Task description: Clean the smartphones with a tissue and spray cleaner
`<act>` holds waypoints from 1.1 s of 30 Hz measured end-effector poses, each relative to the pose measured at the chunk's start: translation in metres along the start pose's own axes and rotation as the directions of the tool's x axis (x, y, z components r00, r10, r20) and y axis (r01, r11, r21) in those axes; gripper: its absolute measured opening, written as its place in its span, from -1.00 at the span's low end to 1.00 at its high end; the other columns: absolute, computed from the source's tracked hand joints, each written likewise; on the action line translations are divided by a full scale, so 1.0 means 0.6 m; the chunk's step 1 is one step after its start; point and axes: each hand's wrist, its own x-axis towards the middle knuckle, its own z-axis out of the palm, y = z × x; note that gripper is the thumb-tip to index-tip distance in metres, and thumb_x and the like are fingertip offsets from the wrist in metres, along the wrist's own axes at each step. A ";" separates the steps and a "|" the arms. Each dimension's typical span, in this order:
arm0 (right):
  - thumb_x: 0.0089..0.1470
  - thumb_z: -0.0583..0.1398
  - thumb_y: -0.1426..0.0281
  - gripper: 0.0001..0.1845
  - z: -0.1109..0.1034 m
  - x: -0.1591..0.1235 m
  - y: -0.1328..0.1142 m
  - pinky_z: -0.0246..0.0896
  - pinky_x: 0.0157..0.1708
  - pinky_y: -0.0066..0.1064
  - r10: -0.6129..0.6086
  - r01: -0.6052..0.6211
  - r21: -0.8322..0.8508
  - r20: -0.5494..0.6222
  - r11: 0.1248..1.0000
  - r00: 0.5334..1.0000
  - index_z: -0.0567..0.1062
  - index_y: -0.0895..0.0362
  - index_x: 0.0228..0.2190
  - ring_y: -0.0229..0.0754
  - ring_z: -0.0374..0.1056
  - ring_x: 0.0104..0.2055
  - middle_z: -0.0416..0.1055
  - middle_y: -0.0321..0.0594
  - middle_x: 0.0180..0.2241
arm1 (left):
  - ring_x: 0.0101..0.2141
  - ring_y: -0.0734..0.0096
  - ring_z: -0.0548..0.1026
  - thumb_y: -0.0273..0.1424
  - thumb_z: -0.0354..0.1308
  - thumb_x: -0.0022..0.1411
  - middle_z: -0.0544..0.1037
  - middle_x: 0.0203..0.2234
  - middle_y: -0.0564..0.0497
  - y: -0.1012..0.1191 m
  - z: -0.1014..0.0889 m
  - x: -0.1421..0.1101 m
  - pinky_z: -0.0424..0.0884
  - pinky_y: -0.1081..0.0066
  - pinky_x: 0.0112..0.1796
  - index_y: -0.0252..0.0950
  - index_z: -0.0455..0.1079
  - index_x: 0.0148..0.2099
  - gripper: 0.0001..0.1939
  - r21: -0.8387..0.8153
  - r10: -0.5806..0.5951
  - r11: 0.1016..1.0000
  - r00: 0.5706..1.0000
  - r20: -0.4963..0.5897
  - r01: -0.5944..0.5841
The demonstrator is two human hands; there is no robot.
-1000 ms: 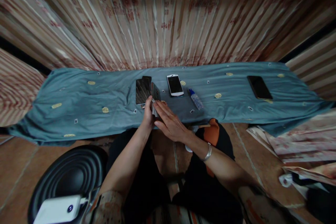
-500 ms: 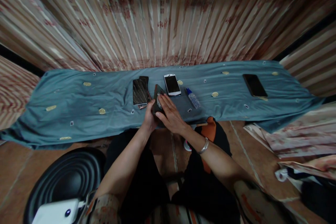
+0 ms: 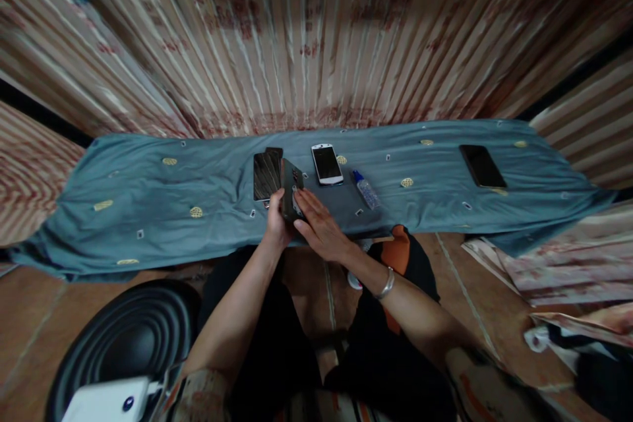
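Observation:
My left hand [image 3: 277,224] is wrapped round a dark smartphone [image 3: 291,178], held tilted at the near edge of the bench with its camera back turned toward my right hand [image 3: 322,227]. My right fingers lie stretched out flat on the phone's back. A small pale piece [image 3: 295,195] shows under those fingertips; what it is I cannot make out. Just left of the held phone, a black phone [image 3: 266,175] rests over another one. Beyond my right hand is a white phone [image 3: 327,163], screen up. A clear bottle with a blue cap [image 3: 366,191] lies to its right.
A teal patterned cloth [image 3: 222,237] covers the long bench. Farther right on it lies another dark phone [image 3: 482,166]. Pleated curtains [image 3: 297,46] hang close behind. A black round ribbed stool [image 3: 133,336] stands at lower left, with a white device [image 3: 106,401] on it.
The held phone has turned, so more of its camera back shows. My right fingers have slid a little lower on it. The whole view has shifted slightly.

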 end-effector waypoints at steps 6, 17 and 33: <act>0.37 -0.09 0.07 -0.29 0.001 0.010 0.008 -0.15 0.43 0.05 0.105 -0.107 -0.036 -0.052 0.994 0.993 0.10 0.21 0.37 -0.01 -0.17 0.49 0.08 0.04 0.39 | -0.09 0.25 0.61 -0.30 0.17 0.08 0.65 -0.47 0.00 -0.006 0.005 -0.004 0.44 0.41 -0.01 -0.31 0.52 -0.37 -0.81 0.029 0.007 1.000 1.000 -0.027 -0.006; 0.37 -0.13 0.02 -0.28 -0.007 0.049 0.053 -0.21 0.45 0.03 0.304 -0.291 0.096 -0.188 0.952 0.934 0.19 0.17 0.34 -0.02 -0.07 0.47 0.14 -0.02 0.37 | -0.07 0.11 0.59 -0.29 0.28 -0.04 0.66 -0.41 -0.01 -0.027 0.008 -0.030 0.48 0.29 -0.04 -0.30 0.55 -0.32 -0.78 0.109 -0.090 0.990 0.996 0.026 0.087; 0.36 -0.17 -0.03 -0.26 -0.015 0.062 0.066 -0.12 0.43 -0.03 0.291 -0.263 0.149 -0.227 0.953 0.929 0.13 0.09 0.37 -0.07 -0.03 0.46 0.13 -0.06 0.38 | -0.07 0.01 0.59 -0.28 0.34 -0.13 0.63 -0.49 -0.02 -0.026 0.018 -0.022 0.51 0.22 -0.07 -0.29 0.55 -0.36 -0.75 0.129 -0.153 0.980 0.988 -0.005 0.152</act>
